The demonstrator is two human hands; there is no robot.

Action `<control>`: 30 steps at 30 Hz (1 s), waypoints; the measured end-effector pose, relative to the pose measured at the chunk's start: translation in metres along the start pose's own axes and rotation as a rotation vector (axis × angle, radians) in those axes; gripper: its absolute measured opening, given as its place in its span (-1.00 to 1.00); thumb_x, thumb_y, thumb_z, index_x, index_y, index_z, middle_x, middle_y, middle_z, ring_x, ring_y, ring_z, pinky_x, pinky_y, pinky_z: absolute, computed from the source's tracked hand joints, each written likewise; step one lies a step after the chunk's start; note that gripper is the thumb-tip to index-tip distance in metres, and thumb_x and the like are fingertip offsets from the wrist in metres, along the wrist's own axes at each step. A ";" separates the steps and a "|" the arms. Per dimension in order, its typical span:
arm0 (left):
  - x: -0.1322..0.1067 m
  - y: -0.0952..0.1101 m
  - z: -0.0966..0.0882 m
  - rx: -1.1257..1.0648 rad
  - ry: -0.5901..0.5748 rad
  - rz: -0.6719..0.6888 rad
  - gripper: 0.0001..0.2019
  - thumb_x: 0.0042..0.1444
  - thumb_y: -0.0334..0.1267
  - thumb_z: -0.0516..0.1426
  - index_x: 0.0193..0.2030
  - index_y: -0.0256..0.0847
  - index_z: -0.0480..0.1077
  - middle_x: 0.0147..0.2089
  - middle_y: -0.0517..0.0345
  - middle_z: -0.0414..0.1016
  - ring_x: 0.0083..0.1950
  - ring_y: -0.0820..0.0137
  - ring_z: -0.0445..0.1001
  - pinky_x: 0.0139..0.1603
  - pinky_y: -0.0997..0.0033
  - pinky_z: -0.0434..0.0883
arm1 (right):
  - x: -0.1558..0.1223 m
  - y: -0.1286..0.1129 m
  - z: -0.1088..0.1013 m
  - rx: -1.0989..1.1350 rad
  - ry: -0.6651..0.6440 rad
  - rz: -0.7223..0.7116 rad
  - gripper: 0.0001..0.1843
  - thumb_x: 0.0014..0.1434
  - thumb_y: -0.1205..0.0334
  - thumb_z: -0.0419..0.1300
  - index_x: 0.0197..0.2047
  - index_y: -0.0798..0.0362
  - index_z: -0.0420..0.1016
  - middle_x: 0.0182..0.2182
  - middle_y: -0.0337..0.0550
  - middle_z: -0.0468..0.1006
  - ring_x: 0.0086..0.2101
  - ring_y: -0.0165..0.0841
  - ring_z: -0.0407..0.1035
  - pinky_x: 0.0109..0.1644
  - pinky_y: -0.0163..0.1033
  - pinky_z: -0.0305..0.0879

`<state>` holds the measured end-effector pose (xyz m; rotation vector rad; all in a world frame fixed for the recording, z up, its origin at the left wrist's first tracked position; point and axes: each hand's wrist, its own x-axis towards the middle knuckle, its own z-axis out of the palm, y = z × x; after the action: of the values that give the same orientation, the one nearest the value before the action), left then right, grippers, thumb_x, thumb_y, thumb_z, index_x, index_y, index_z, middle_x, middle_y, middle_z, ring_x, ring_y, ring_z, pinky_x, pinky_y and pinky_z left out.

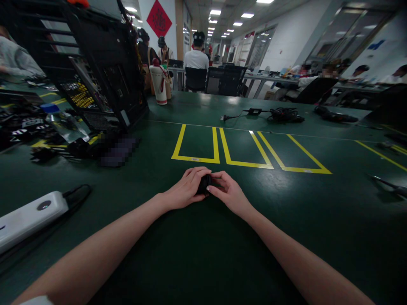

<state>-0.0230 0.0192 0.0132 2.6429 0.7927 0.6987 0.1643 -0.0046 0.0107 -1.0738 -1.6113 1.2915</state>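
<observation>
My left hand (187, 188) and my right hand (227, 190) meet on the dark green table (203, 254), just in front of the yellow taped boxes (244, 148). Both hands have their fingers curled around a small black object (204, 184) held between them. Most of that object is hidden by my fingers, so I cannot make out what it is. Both forearms rest low over the table, reaching in from the bottom corners.
A white power strip (28, 218) lies at the left edge. An open black computer case (104, 72) stands at the back left with loose black parts (47, 140) beside it. A white cup (159, 82), a black power adapter and cables (273, 114) lie farther back. People sit at distant desks.
</observation>
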 end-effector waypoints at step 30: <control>0.001 0.000 0.000 0.009 0.008 -0.004 -0.41 0.06 -0.28 0.12 0.16 -0.20 -0.09 0.16 -0.12 0.12 0.22 0.17 0.12 0.22 0.03 0.13 | 0.001 0.003 0.002 0.090 0.022 -0.071 -0.85 0.08 0.26 0.16 -0.24 -0.04 0.30 -0.20 -0.24 0.37 -0.13 -0.35 0.37 -0.10 -0.18 0.40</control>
<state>-0.0222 0.0194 0.0132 2.6478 0.8046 0.7069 0.1621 -0.0038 0.0075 -0.9648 -1.5462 1.2888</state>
